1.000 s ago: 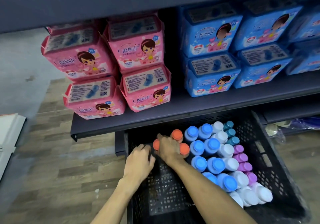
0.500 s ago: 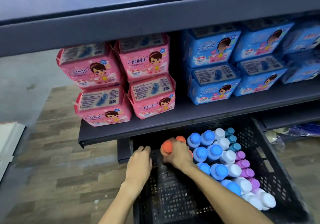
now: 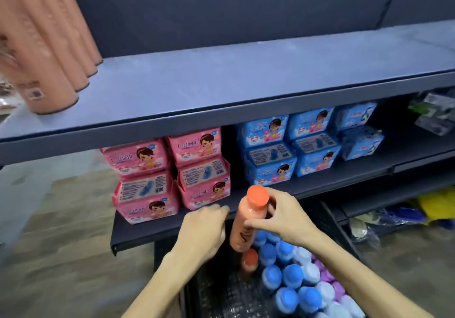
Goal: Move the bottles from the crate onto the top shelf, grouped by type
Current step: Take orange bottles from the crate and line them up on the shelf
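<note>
The right hand (image 3: 279, 218) is now up out of the crate (image 3: 221, 298), lifting one orange-capped bottle (image 3: 240, 237) clear of it. Its fingers and thumb are wrapping the bottle's upper body, cap just above them. The left hand (image 3: 203, 231) is hovering just left, loosely curled, holding nothing. Beyond the fingers, matching bottles (image 3: 44, 54) are standing on the top shelf (image 3: 246, 78).

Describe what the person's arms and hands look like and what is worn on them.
Both forearms are bare to the frame edge; no sleeves show. The left hand and right hand wear no gloves, and no ring, watch or wristband is visible.
</note>
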Available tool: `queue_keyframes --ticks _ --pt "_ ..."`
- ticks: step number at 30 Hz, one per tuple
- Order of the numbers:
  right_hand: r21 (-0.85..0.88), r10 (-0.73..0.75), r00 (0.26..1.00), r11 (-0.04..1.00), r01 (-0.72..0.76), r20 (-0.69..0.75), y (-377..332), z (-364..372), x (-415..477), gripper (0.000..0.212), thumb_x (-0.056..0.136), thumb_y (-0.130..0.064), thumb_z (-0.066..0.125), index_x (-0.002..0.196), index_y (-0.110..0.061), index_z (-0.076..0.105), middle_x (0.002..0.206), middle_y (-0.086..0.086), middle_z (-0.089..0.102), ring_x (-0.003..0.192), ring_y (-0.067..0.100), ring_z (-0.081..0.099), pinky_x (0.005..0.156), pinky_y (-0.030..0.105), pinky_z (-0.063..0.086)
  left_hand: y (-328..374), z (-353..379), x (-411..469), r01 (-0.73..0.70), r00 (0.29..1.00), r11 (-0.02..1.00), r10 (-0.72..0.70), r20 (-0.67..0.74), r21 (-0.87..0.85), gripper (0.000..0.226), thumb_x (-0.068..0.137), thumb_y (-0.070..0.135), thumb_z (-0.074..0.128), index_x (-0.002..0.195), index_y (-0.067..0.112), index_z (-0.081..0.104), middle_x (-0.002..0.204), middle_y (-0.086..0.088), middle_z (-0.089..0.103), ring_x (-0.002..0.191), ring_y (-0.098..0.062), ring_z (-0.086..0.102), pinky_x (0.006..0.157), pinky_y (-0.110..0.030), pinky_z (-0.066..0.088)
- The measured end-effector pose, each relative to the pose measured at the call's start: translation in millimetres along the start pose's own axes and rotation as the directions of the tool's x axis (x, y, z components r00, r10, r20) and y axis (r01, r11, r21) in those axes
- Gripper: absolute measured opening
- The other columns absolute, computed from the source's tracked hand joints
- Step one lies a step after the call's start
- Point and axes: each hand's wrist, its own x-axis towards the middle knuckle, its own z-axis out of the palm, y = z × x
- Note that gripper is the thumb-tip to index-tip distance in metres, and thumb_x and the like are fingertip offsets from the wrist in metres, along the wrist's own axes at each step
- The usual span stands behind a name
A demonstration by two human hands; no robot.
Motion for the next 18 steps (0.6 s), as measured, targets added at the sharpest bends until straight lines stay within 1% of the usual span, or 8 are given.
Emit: queue_keyframes --ticks 3,5,7,9,12,14,16,18 --pt "-0.036 -0.136 0.990 0.990 0.135 -0.032 -30.2 -29.1 -4.2 0.051 0.066 -0.034 0.092 0.109 -0.032 0.064 0.099 -0.017 0.070 0.090 0.000 0.064 0.083 0.022 0.050 8.5 -33.4 3.0 -0.057 0.995 0.998 0.059 -0.082 0.027 0.011 0.090 0.031 0.043 0.099 0.026 0.046 0.102 0.002 0.058 0.100 -0.026 0.059 0.068 -0.038 0.041" --pt "-0.068 -0.226 0.972 0.973 0.222 -0.062 -46.4 -45.0 -6.4 0.050 0.072 -0.036 0.089 0.113 -0.035 0.061 0.103 -0.019 0.068 0.095 -0.002 0.063 0.084 0.018 0.048 13.3 -54.3 2.1 -0.098 0.984 0.994 0.103 -0.144 0.040 0.017 0.091 0.036 0.042 0.104 0.026 0.046 0.104 0.004 0.055 0.102 -0.024 0.058 0.073 -0.039 0.043" --pt "-0.104 -0.296 0.951 0.952 0.287 -0.090 -60.5 -60.4 -8.8 0.048 0.078 -0.041 0.084 0.117 -0.029 0.059 0.107 -0.016 0.066 0.099 0.000 0.062 0.086 0.020 0.048 17.3 -74.8 -0.7 -0.136 0.970 0.990 0.142 -0.199 0.047 0.018 0.092 0.039 0.039 0.105 0.028 0.045 0.104 0.005 0.052 0.102 -0.021 0.057 0.075 -0.038 0.043" --pt "-0.157 -0.357 0.929 0.927 0.340 -0.097 -74.6 -75.9 -11.8 0.049 0.083 -0.048 0.076 0.119 -0.020 0.058 0.109 -0.009 0.063 0.100 0.006 0.061 0.088 0.028 0.049 20.6 -96.4 -5.2 -0.167 0.949 0.985 0.171 -0.264 0.038 0.018 0.093 0.040 0.039 0.105 0.029 0.047 0.102 0.005 0.052 0.100 -0.018 0.057 0.074 -0.037 0.044" --pt "-0.252 -0.440 0.891 0.879 0.404 -0.107 -100.5 -100.1 -15.3 0.053 0.085 -0.063 0.064 0.111 -0.017 0.056 0.103 -0.007 0.060 0.092 0.012 0.058 0.082 0.034 0.049 24.8 -131.5 -12.4 -0.226 0.909 0.974 0.216 -0.357 0.015 0.019 0.093 0.040 0.044 0.104 0.028 0.054 0.096 0.006 0.054 0.093 -0.017 0.059 0.069 -0.037 0.048" --pt "-0.269 -0.490 0.861 0.855 0.444 -0.136 -121.6 -116.1 -16.4 0.044 0.085 -0.063 0.063 0.104 -0.024 0.056 0.094 -0.017 0.058 0.083 0.004 0.056 0.074 0.024 0.046 26.3 -155.7 -15.5 -0.253 0.875 0.967 0.243 -0.419 0.032 0.018 0.091 0.039 0.046 0.100 0.027 0.056 0.094 0.008 0.054 0.089 -0.016 0.059 0.064 -0.036 0.048" --pt "-0.266 -0.519 0.838 0.842 0.469 -0.166 -143.8 -132.8 -15.7 0.028 0.086 -0.056 0.065 0.095 -0.033 0.052 0.084 -0.025 0.058 0.074 -0.001 0.053 0.066 0.012 0.038 26.4 -179.3 -15.4 -0.262 0.838 0.964 0.245 -0.488 0.034 0.019 0.090 0.039 0.045 0.099 0.027 0.057 0.096 0.010 0.056 0.087 -0.014 0.059 0.063 -0.035 0.049" --pt "-0.260 -0.539 0.824 0.832 0.490 -0.173 -166.1 -150.4 -13.7 0.026 0.087 -0.055 0.064 0.092 -0.032 0.053 0.081 -0.028 0.058 0.068 -0.001 0.052 0.062 0.011 0.038 24.9 -201.0 -13.1 -0.265 0.804 0.964 0.226 -0.549 0.008 0.018 0.090 0.038 0.046 0.100 0.027 0.057 0.098 0.011 0.057 0.084 -0.013 0.060 0.065 -0.037 0.050"
